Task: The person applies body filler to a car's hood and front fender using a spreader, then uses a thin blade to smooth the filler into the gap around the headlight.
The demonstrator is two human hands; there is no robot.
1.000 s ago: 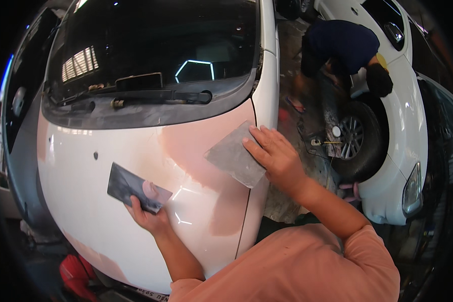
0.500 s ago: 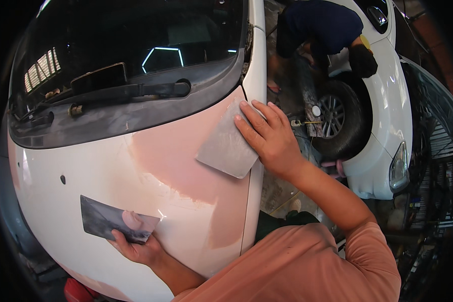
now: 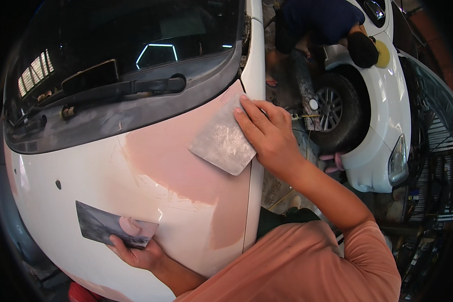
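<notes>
My left hand grips a dark metal plate carrying a lump of pink putty, held above the white car hood. My right hand is closed on a flat grey spreader, fingertips on its top face near its right edge. The spreader lies over a broad pink putty patch at the hood's rear right corner, just below the windshield's trim.
A dark windshield with wiper spans the top left. To the right, another person bends over a second white car beside its exposed wheel. A red object lies at bottom left; a pink stand sits by that car.
The camera view has shifted. My right hand and spreader have moved up along the putty patch toward the windshield corner. My left hand still holds the plate, lower in view.
</notes>
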